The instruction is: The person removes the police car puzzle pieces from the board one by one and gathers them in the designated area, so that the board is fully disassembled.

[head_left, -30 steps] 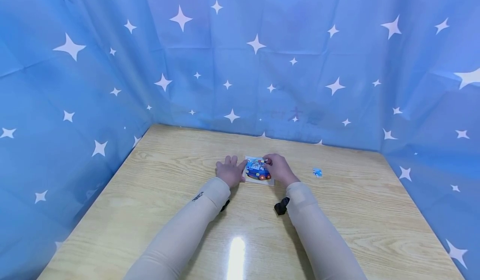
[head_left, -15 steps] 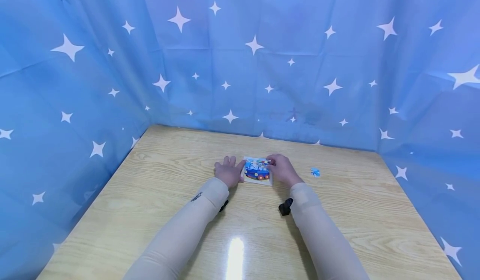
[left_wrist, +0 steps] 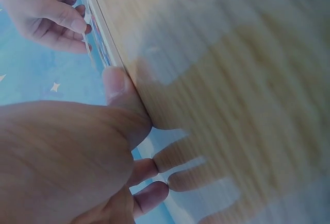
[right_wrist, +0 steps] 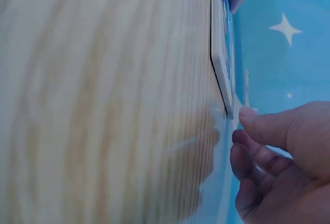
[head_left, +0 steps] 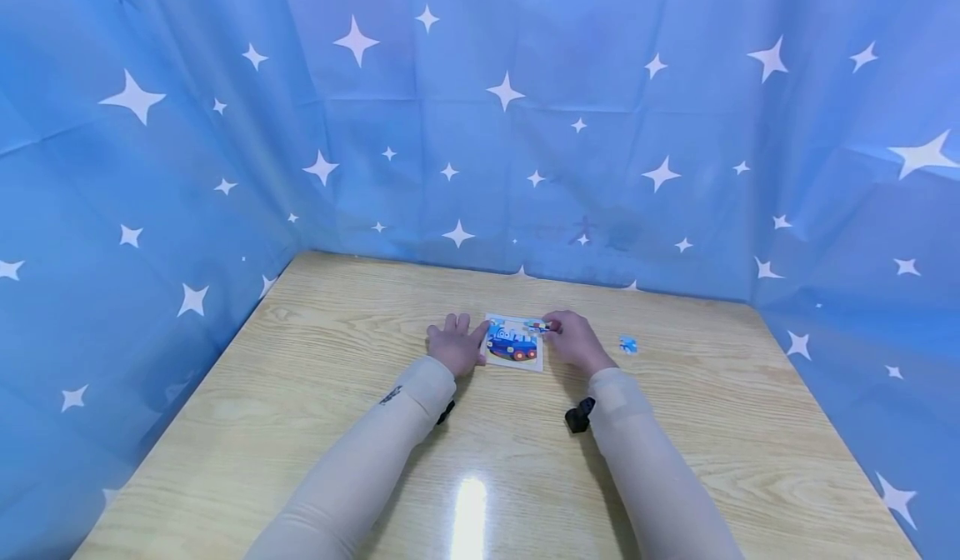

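A small jigsaw puzzle with a blue cartoon car lies in a white-edged tray on the table. Fingers spread, my left hand rests at its left side, the thumb on the tray's edge. Between thumb and fingers my right hand pinches a puzzle piece, held just above the puzzle's upper right part. Edge-on in the right wrist view, that piece shows as a thin strip apart from the tray. A pale gap shows in the picture's upper part.
One loose blue puzzle piece lies on the wooden table, right of my right hand. A blue curtain with white stars stands behind the table and along both sides.
My right hand has drawn slightly right and off the puzzle, with the piece now visible in its fingers and a pale gap exposed. The left hand stays at the tray's edge.
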Motion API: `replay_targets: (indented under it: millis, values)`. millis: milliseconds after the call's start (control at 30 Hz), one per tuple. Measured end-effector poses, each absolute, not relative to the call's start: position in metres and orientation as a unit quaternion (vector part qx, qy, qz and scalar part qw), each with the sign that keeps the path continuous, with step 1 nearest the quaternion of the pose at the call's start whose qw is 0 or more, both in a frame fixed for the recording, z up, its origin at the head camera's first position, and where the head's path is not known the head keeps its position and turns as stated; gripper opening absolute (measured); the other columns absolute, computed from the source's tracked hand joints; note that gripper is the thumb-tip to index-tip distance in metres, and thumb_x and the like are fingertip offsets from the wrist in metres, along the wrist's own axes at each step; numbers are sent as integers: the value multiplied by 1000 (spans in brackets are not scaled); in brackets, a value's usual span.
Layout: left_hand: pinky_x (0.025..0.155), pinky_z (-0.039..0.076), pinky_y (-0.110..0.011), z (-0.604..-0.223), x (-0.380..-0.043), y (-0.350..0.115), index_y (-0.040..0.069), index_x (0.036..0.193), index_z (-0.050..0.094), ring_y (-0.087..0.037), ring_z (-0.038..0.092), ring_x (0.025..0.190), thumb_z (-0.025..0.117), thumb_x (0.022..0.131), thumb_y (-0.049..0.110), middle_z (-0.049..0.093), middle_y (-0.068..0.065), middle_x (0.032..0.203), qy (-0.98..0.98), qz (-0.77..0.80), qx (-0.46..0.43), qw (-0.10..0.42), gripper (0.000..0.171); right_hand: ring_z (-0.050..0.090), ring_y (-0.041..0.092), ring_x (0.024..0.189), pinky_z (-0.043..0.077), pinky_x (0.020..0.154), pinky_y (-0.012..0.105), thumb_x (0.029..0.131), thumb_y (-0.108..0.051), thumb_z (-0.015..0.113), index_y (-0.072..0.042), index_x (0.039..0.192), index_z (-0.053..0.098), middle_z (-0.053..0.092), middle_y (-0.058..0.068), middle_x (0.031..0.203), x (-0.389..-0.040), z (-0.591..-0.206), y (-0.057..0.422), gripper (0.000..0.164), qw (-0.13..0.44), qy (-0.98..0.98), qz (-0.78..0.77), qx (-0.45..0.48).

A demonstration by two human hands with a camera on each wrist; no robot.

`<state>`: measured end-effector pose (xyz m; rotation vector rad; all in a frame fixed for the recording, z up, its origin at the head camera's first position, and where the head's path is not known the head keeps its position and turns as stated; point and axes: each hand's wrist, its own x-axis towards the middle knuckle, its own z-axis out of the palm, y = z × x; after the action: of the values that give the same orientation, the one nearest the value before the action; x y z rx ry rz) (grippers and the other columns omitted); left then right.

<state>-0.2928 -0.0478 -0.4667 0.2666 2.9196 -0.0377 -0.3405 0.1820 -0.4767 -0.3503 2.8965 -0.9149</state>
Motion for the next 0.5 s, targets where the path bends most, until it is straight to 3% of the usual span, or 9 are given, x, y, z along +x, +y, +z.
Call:
replay_targets:
  millis: [500]
  values:
    - [81, 34, -43, -465, -290, -48, 35, 163, 24, -24, 31, 106, 48, 102, 53, 32, -4, 111, 990, -20, 96, 101, 68, 58, 31, 102, 48, 90, 48, 102, -4, 58, 2, 136, 60, 62, 18, 115, -342, -477, 203, 34, 44, 952, -282, -109]
